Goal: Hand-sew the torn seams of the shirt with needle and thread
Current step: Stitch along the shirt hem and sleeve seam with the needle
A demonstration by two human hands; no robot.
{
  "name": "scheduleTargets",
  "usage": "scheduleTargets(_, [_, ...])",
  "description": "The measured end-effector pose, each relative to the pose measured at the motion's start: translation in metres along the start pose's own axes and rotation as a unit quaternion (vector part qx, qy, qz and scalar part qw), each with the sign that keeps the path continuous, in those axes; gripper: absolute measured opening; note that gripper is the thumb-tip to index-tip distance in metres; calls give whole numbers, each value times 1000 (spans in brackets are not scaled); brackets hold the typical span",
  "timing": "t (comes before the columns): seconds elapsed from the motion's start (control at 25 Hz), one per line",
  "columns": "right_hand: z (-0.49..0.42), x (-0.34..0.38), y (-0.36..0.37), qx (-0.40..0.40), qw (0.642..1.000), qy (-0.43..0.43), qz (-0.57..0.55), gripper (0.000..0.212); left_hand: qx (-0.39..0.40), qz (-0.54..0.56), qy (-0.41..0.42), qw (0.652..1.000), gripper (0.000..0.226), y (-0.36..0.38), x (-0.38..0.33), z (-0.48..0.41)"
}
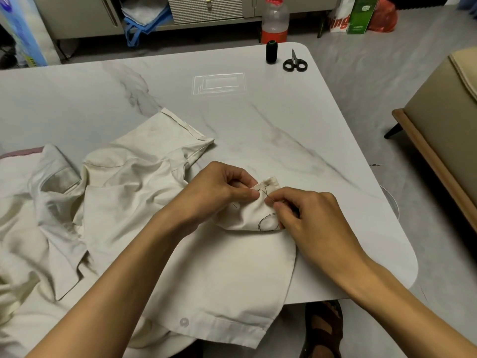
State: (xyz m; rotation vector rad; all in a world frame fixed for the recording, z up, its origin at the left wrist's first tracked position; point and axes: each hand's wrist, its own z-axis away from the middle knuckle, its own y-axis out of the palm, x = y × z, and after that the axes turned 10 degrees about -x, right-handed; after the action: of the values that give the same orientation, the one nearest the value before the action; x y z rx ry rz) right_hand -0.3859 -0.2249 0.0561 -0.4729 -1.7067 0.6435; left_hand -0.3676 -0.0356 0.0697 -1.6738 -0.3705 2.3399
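The person sits at a pale marble-patterned table (258, 112) with a cream shirt (134, 202) lying crumpled across its near left part, one hem hanging over the front edge, where a clear button (184, 322) shows. Both hands meet over a raised corner of the cloth, right of the table's middle.

The left hand (219, 189) comes in from the left with its fingers curled. Its thumb and forefinger pinch a small folded edge of the shirt and hold it up off the table, and the other fingers tuck beneath the fold.

The right hand (312, 218) is just beside it, almost touching. Its thumb and forefinger are closed tightly on a thin needle (269, 197), which slants up toward the pinched edge. It is so fine that I cannot tell whether the tip is in the cloth. The remaining fingers are bent inward, and the heel of the hand rests on the shirt. A black thread (259, 224) curls in a loose loop on the fabric under this hand.

At the far right corner of the table a spool of black thread (271, 51) stands upright. Black-handled scissors (295, 63) lie closed just beside it, well apart from the hands. A plastic bottle (275, 19) with a red cap stands on the floor beyond the table.
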Motion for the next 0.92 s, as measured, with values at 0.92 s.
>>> scheduleTargets(0.92, [-1,-1,2,3,1000,7,-6,22,-7,10,21,1000,4,3,-2,2])
